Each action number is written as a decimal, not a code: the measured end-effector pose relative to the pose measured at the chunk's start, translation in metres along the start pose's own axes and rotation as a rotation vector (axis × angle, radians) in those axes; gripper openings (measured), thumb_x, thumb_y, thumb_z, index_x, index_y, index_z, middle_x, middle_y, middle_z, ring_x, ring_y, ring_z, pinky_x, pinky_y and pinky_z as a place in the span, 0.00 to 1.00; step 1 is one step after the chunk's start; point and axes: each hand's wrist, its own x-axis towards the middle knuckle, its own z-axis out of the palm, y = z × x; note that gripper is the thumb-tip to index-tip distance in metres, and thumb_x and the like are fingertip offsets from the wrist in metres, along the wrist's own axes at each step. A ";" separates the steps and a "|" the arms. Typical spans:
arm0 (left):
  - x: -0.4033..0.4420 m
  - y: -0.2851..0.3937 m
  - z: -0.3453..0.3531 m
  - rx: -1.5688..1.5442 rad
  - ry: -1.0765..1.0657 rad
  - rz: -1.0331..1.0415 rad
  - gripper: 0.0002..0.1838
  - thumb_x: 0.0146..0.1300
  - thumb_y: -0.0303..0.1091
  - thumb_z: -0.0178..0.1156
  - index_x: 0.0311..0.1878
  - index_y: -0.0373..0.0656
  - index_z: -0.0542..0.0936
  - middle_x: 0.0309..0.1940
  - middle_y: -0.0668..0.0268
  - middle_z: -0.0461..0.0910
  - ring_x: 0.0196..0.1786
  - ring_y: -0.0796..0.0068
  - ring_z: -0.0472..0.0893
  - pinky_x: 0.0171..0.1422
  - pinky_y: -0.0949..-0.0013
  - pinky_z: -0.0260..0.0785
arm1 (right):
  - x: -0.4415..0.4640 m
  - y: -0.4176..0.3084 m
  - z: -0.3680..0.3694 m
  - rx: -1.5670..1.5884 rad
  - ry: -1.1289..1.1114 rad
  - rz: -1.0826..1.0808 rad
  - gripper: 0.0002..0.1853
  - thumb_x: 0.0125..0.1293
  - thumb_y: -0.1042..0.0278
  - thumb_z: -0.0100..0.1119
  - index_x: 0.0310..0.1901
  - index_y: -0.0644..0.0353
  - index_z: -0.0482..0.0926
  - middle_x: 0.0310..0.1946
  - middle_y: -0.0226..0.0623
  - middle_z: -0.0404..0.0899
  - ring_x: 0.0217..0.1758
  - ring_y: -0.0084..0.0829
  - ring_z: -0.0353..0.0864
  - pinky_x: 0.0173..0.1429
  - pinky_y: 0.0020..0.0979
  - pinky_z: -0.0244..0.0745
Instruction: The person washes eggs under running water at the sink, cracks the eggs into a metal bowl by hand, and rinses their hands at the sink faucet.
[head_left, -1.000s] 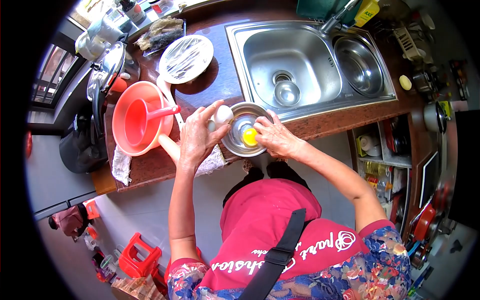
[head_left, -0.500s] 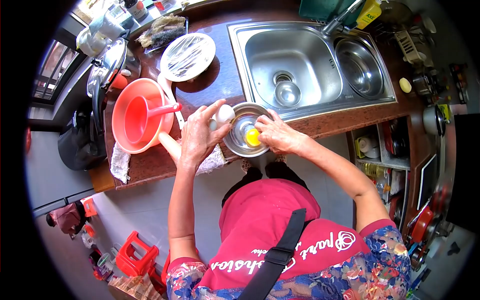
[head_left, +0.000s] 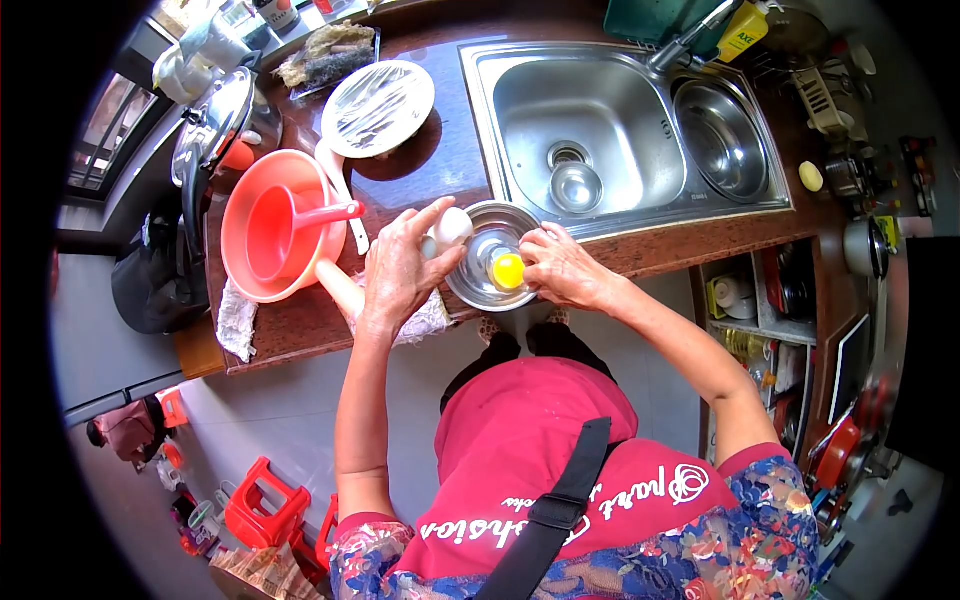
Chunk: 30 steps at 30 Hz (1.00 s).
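"Fingers of the left hand (head_left: 396,268): how are they held?"

"They are spread into a wide curve, palm turned down, and one egg (head_left: 455,226) is clasped between index finger and thumb. By it one pale thing (head_left: 429,247) is half hidden; what it is cannot be told."

"And the right hand (head_left: 566,272)?"

"It is bent inward from the wrist, its fingers bunched at the right rim of the one bowl (head_left: 497,222); whether anything is pinched cannot be told."

"Where is the egg placed?"

"At the bowl's left rim. Inside the bowl one yolk (head_left: 508,271) is seen, just beside the right fingertips."

"What is counted farther off?"

"To the left, one orange scoop (head_left: 236,238), in which one red dipper (head_left: 270,240) is set. Beyond, one dish (head_left: 378,108) covered with film. To the right, one sink (head_left: 625,120), in which one cup (head_left: 576,187) is rested by the drain."
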 end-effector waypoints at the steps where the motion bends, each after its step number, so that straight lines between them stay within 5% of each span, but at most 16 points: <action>1: 0.000 0.000 0.001 0.000 -0.002 -0.003 0.30 0.48 0.32 0.70 0.58 0.48 0.76 0.38 0.58 0.79 0.42 0.62 0.80 0.49 0.62 0.71 | 0.000 0.000 -0.001 0.006 -0.003 -0.002 0.10 0.39 0.74 0.67 0.26 0.56 0.76 0.39 0.36 0.71 0.54 0.38 0.68 0.62 0.45 0.58; 30: -0.001 -0.005 0.005 -0.031 -0.011 -0.017 0.30 0.48 0.31 0.70 0.58 0.48 0.77 0.40 0.58 0.80 0.42 0.65 0.80 0.49 0.63 0.72 | 0.003 0.006 -0.001 0.042 -0.086 -0.009 0.12 0.39 0.77 0.67 0.26 0.54 0.74 0.37 0.34 0.69 0.53 0.36 0.68 0.62 0.44 0.57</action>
